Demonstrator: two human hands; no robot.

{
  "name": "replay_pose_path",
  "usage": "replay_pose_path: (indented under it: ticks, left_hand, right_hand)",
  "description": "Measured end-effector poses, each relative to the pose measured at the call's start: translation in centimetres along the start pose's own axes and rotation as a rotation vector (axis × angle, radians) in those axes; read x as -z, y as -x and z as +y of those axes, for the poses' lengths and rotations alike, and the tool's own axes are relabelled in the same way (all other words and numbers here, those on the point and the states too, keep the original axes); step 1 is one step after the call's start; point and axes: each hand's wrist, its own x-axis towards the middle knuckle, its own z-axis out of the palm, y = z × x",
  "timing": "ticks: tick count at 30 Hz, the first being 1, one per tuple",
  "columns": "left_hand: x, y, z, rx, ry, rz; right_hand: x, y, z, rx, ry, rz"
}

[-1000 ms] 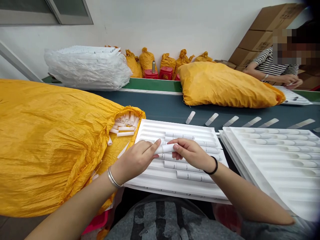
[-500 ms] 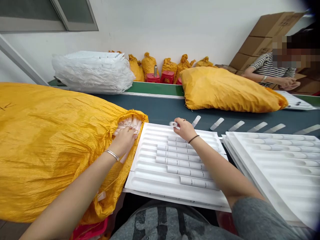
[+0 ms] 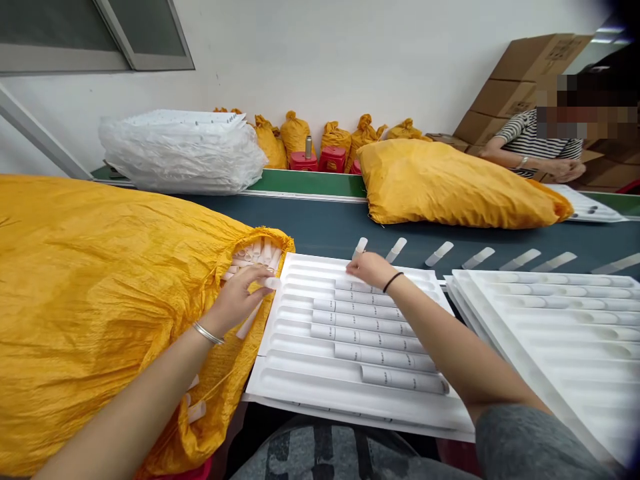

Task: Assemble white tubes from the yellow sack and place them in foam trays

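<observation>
My left hand (image 3: 243, 297) pinches a short white tube (image 3: 271, 283) between thumb and fingers, over the mouth of an orange woven sack (image 3: 125, 280). More white tubes (image 3: 257, 250) show inside the sack's opening. My right hand (image 3: 373, 270) is closed at the far edge of the white ridged tray (image 3: 285, 363), its fingers at the lower end of a translucent white tube (image 3: 360, 247) leaning over the dark belt (image 3: 310, 223); that end is hidden behind the fingers. Several printed white tubes (image 3: 367, 337) lie in the tray's grooves.
A row of leaning tubes (image 3: 440, 254) runs right along the belt. Stacked trays (image 3: 565, 373) stand at the right. Across the belt lie a full orange sack (image 3: 460, 183) and a plastic-wrapped stack (image 3: 185, 153). A co-worker in a striped top (image 3: 520, 133) is at the far right.
My left hand has lifted out of the sack mouth with a tube. The tube at my right hand has turned from pointing at me to leaning over the belt, in line with the row.
</observation>
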Motion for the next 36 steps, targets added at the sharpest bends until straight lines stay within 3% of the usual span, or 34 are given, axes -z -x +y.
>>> replay_pose_path:
  ticks: [4,7,11,14,18,20,23,28,30,33,36]
  left_hand:
    - [-0.2,0.3,3.7,-0.155,0.285,0.046]
    - [-0.3,0.4,5.3,-0.143,0.339,0.016]
    - [-0.5,0.7,6.4,-0.022,0.458,-0.092]
    - [-1.0,1.0,7.2,0.095,0.825,-0.023]
    - [-1.0,1.2,8.7,0.300,1.304,0.126]
    - [-0.7,1.5,9.5,0.378,1.434,0.071]
    - [-0.2,1.8,10.3,0.449,1.514,0.005]
    - [0.0,2.2,10.0,0.474,1.359,-0.005]
    - [0.1,2.4,9.7,0.397,1.099,-0.011]
    - [0.5,2.6,9.7,0.229,0.686,-0.071]
    - [1.0,2.8,10.1,0.134,0.534,-0.133]
  right_hand:
    - [-1.3,1.9,-2.1,0.165,0.023,0.006]
    - [-1.1,3.5,-2.7,0.206,0.016,0.096]
    - [-0.4,6.6,-3.7,0.345,-0.271,0.218]
    - [-0.6,8.6,-4.7,0.434,-0.621,0.227]
    - [-1.5,9.5,-6.0,0.391,-1.085,0.095]
    - [-1.7,9.7,-6.4,0.378,-1.286,0.091]
    - [-1.4,9.9,-6.6,0.360,-1.297,0.187]
    - [-0.1,10.6,-5.6,0.497,-1.037,0.323]
    - [0.4,10.8,-5.1,0.595,-0.869,0.406]
    - [1.0,10.8,-4.9,0.750,-0.662,0.423]
    - [1.0,10.7,-5.2,0.775,-0.626,0.406]
